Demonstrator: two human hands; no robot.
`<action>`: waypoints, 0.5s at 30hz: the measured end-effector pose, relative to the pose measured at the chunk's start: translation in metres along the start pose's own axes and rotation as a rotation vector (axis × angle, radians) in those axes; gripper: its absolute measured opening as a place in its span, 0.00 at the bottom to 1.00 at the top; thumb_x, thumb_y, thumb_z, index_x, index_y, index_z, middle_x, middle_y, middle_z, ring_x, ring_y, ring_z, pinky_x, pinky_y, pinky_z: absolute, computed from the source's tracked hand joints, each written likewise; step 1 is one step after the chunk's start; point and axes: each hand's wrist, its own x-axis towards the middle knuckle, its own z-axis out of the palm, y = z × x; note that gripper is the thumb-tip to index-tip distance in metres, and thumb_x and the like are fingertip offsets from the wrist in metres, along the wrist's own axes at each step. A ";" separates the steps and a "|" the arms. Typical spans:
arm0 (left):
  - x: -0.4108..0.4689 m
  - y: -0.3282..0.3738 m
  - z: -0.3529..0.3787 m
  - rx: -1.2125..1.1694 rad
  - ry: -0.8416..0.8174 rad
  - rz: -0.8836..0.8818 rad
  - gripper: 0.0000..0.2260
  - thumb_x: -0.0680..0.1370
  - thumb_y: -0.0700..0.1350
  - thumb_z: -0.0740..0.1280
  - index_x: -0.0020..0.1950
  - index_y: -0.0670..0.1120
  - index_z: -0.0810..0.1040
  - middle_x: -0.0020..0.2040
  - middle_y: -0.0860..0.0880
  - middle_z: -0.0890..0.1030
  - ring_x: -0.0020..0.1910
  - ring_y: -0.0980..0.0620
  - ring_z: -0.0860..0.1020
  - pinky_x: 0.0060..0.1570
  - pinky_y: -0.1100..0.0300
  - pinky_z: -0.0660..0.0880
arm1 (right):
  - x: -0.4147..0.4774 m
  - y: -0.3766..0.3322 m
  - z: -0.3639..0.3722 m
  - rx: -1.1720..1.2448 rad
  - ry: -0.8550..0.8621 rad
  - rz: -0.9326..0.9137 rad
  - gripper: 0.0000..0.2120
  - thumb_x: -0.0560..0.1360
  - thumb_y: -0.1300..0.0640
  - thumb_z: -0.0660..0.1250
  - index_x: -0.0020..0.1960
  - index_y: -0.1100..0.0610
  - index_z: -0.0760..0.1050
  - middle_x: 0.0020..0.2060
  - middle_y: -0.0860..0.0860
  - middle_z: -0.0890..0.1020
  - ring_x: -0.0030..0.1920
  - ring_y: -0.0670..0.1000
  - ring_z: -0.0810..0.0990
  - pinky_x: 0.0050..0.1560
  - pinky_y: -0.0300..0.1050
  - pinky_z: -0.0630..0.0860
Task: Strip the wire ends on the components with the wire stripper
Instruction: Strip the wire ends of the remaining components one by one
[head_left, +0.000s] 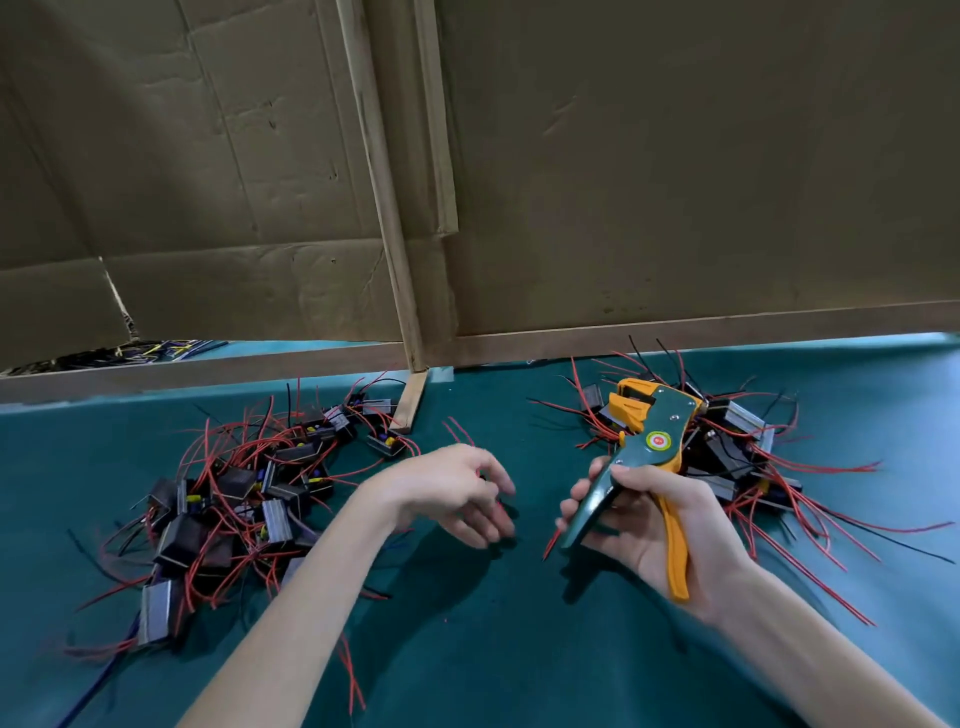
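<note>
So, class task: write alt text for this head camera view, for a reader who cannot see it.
A person's right hand holds a green and orange wire stripper above a teal table, while the empty left hand hovers open beside it. Piles of small components with red and black wires lie to the left and right, with cardboard panels behind.

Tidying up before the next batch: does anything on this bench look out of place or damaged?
Mostly normal: two component heaps. Loose red wires lie apart from the left pile, and the cardboard backdrop is torn at its lower left.
</note>
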 end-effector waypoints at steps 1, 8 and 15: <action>0.001 -0.001 -0.001 0.005 -0.023 0.028 0.09 0.81 0.33 0.55 0.56 0.41 0.72 0.52 0.35 0.82 0.35 0.54 0.81 0.38 0.62 0.80 | 0.000 0.000 0.000 0.001 0.002 -0.001 0.07 0.66 0.62 0.69 0.42 0.63 0.81 0.40 0.64 0.81 0.42 0.64 0.83 0.46 0.60 0.80; 0.010 -0.007 0.001 0.202 0.292 0.264 0.04 0.75 0.37 0.70 0.43 0.46 0.81 0.37 0.47 0.84 0.32 0.54 0.81 0.34 0.66 0.75 | 0.000 0.000 0.001 -0.002 0.004 -0.003 0.07 0.65 0.61 0.68 0.41 0.63 0.81 0.40 0.64 0.81 0.42 0.64 0.83 0.45 0.59 0.81; 0.022 -0.015 0.010 0.308 0.567 0.416 0.04 0.73 0.46 0.74 0.39 0.52 0.81 0.39 0.57 0.76 0.35 0.65 0.73 0.39 0.71 0.66 | -0.001 0.000 0.003 -0.011 0.004 -0.009 0.07 0.66 0.62 0.67 0.41 0.63 0.81 0.40 0.64 0.80 0.42 0.64 0.83 0.45 0.60 0.81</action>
